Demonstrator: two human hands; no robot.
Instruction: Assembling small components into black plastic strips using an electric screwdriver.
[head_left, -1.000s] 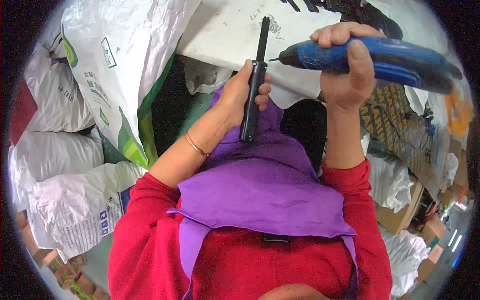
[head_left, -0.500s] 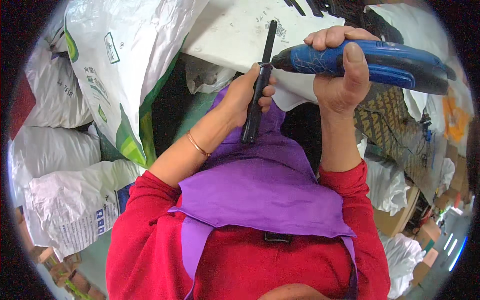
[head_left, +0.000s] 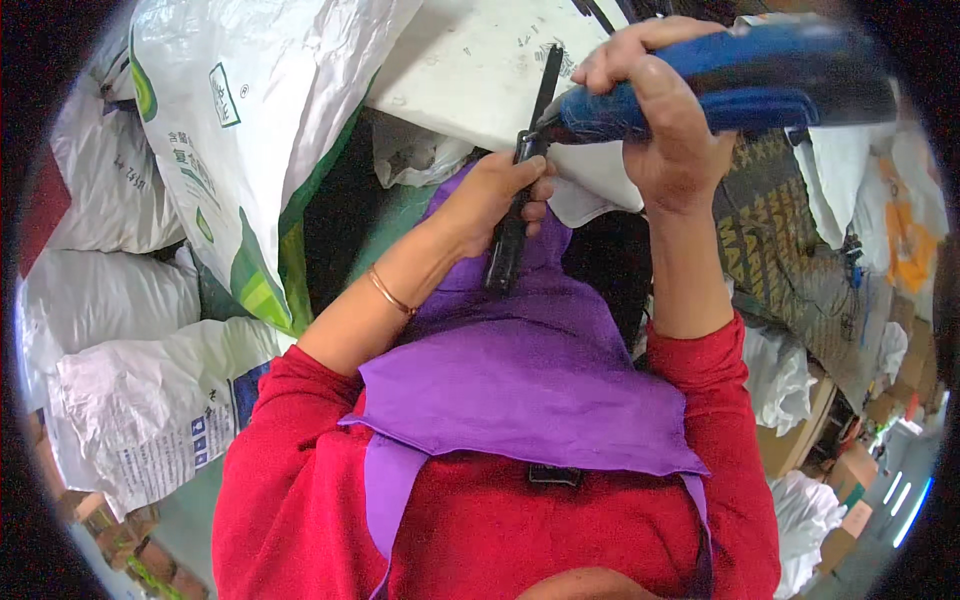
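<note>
A: Principal item?

B: One black tubular handle (head_left: pixel 506 255), narrow black bar (head_left: pixel 547 85) projecting from its far end. Location: in front of the person's body, tilted, purple apron (head_left: pixel 530 385) beneath it.

A: Grip on it?

B: Left hand (head_left: pixel 507 192): fingers wrapped around the handle, thumb along its upper part. Right hand (head_left: pixel 682 130): clasping a blue-and-black power screwdriver (head_left: pixel 745 65), right of the handle, partly blurred.

A: Step in hand?

B: By appearance, driving a fastener at the handle's far end. The screwdriver's nose sits there; whether it touches, I cannot tell.

A: Next move calls for?

B: Presumably a firm left hold and the nose kept in line.

A: Surroundings?

B: Beyond the handle: white worktop (head_left: pixel 450 70), small loose metal pieces (head_left: pixel 567 61), probably screws. Left of the handle: one white-and-green woven sack (head_left: pixel 275 120).
</note>
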